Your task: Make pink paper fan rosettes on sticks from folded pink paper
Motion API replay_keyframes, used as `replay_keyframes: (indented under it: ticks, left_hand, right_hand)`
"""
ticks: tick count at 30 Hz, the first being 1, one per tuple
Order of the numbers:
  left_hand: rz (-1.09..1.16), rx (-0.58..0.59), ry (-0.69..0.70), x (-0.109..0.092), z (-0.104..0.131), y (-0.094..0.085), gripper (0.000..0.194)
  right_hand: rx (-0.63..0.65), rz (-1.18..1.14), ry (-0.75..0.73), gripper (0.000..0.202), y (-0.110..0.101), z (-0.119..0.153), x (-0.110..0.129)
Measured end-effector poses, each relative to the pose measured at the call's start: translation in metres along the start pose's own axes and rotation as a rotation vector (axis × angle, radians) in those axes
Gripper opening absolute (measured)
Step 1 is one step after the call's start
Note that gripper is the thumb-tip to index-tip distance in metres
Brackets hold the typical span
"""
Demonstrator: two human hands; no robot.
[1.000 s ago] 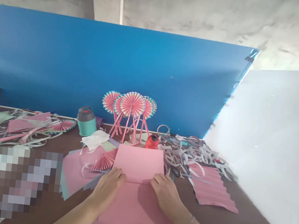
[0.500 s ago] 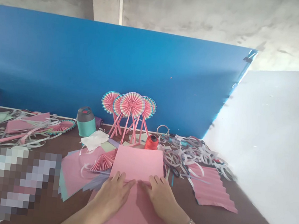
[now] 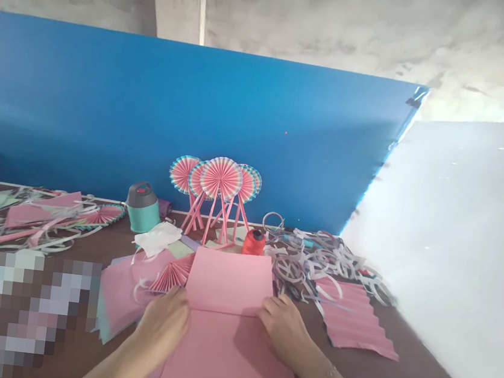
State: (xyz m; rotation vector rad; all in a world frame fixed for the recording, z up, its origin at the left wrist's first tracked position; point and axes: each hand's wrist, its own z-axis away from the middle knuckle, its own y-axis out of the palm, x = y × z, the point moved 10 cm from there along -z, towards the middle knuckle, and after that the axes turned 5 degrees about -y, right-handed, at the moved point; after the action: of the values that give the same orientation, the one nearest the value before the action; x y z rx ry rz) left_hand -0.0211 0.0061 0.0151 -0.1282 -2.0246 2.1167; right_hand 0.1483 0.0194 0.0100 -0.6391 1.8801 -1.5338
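Observation:
A pink sheet of paper (image 3: 229,283) lies in front of me with a straight crease across it, its far part tilted up a little. Further pink sheets (image 3: 232,363) spread out under and below it, towards me. My left hand (image 3: 167,316) is closed at the left end of the crease, fingers curled on the paper's edge. At the right end, my right hand (image 3: 284,329) pinches the opposite edge; its fingertips are partly hidden. Beside my left hand sits a pleated pink paper fan piece (image 3: 174,272).
Finished pink paper fans (image 3: 221,178) stand at the back by a red thread spool (image 3: 254,242) and a teal flask (image 3: 143,213). Paper strips (image 3: 330,258) tangle at the right above a pleated pink sheet (image 3: 355,319). Loose coloured sheets (image 3: 126,296) lie left.
My hands have moved apart from the middle of the crease to its two ends. The fingers, earlier stretched flat on the paper, are now curled at its edges.

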Motion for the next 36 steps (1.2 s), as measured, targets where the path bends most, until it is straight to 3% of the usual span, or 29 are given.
replay_keyframes:
  ticks: [4,7,9,11,12,14,17,21,23,25,27,29,31,33,36]
  left_hand:
    - [-0.025,-0.049,-0.115,0.025,0.008,-0.017,0.032]
    - [0.249,-0.083,-0.221,0.033,0.017,-0.030,0.042]
    - [0.582,0.093,-0.215,0.017,0.017,-0.014,0.048]
    - [1.092,0.398,-0.152,-0.021,0.017,0.009,0.050]
    - [1.357,0.513,-0.189,-0.036,0.016,0.017,0.053]
    - [1.831,0.556,-0.378,-0.049,0.008,0.027,0.054]
    - [2.161,0.411,-0.554,-0.052,-0.005,0.028,0.040]
    - [2.246,0.333,-0.511,-0.048,-0.011,0.019,0.027]
    - [2.233,0.222,-0.453,-0.029,-0.014,0.009,0.028]
    - [2.174,-0.025,-0.390,0.007,-0.018,-0.010,0.035]
    - [2.041,-0.309,-0.335,0.047,-0.020,-0.035,0.040]
    - [1.915,-0.293,-0.195,0.054,-0.030,-0.056,0.040]
    - [1.789,-0.152,-0.084,0.042,-0.042,-0.065,0.039]
    - [1.692,-0.067,-0.027,0.026,-0.053,-0.062,0.033]
    - [1.688,-0.156,-0.092,0.026,-0.067,-0.043,0.029]
  right_hand:
    - [-0.166,-0.043,0.050,0.015,-0.013,0.000,-0.007]
    - [-0.397,-0.152,0.112,0.017,-0.037,0.005,-0.013]
    - [-0.513,-0.202,0.098,0.016,-0.051,0.009,-0.010]
    - [-0.571,-0.197,0.050,0.016,-0.058,0.011,-0.001]
    - [-0.581,-0.181,0.022,0.017,-0.060,0.012,0.004]
    - [-0.580,-0.144,-0.033,0.018,-0.060,0.013,0.014]
    - [-0.568,-0.115,-0.094,0.018,-0.059,0.015,0.021]
    - [-0.560,-0.086,-0.119,0.018,-0.062,0.018,0.012]
    - [-0.562,-0.059,-0.057,0.023,-0.062,0.020,-0.006]
    - [-0.550,-0.039,0.101,0.028,-0.059,0.023,-0.037]
    - [-0.520,-0.066,0.413,0.029,-0.049,0.033,-0.081]
    - [-0.453,-0.115,0.575,0.028,-0.035,0.037,-0.103]
    - [-0.355,-0.123,0.616,0.022,-0.022,0.033,-0.107]
    - [-0.257,-0.103,0.642,0.018,-0.012,0.028,-0.102]
    - [-0.170,-0.086,0.678,0.016,-0.007,0.024,-0.094]
